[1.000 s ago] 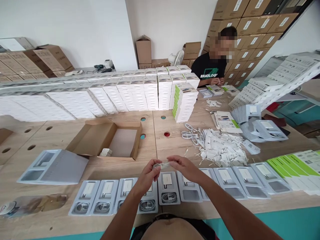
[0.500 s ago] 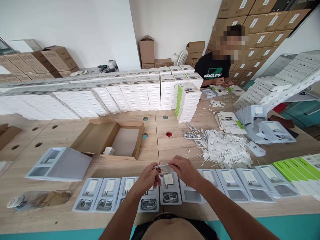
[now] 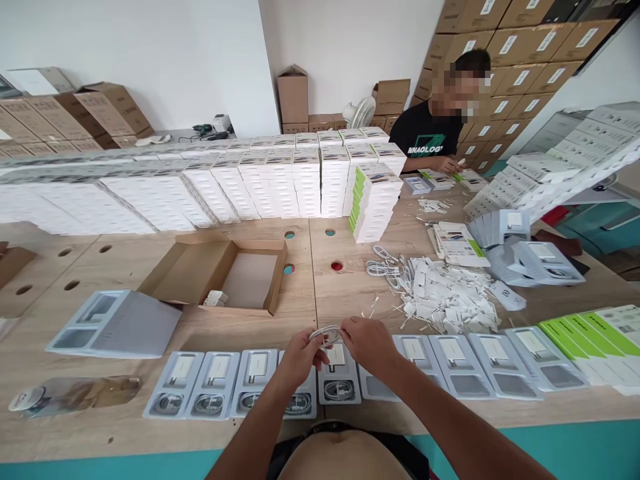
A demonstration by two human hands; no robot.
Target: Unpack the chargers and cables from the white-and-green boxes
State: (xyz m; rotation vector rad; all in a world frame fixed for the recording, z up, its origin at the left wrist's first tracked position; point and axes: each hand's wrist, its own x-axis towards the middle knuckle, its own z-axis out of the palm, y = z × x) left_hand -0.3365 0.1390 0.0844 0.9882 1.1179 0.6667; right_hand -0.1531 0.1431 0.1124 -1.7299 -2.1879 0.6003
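Note:
A coiled white cable (image 3: 327,333) is held up between my two hands, above the row of grey plastic trays. My left hand (image 3: 302,357) pinches the coil's left side, and my right hand (image 3: 367,341) grips its right end with closed fingers. Under them lies a tray (image 3: 339,410) with a white adapter in its upper part and a coiled cable (image 3: 340,390) in its lower part. Trays to the left, such as the leftmost tray (image 3: 173,387), also hold both. Those to the right, like one tray (image 3: 467,367), show an adapter above a bare lower compartment.
A heap of small white pieces (image 3: 450,297) and loose coiled cables (image 3: 384,269) lie beyond my right hand. An opened carton (image 3: 273,283), stacked trays (image 3: 120,327) and a plastic bottle (image 3: 75,395) are leftward. White boxes (image 3: 280,183) wall the back; a co-worker (image 3: 425,137) sits behind.
Both hands stay on the coiled cable; its loop has tilted slightly and the right fingers have shifted a little. The co-worker's hands have moved. The whole view has shifted slightly.

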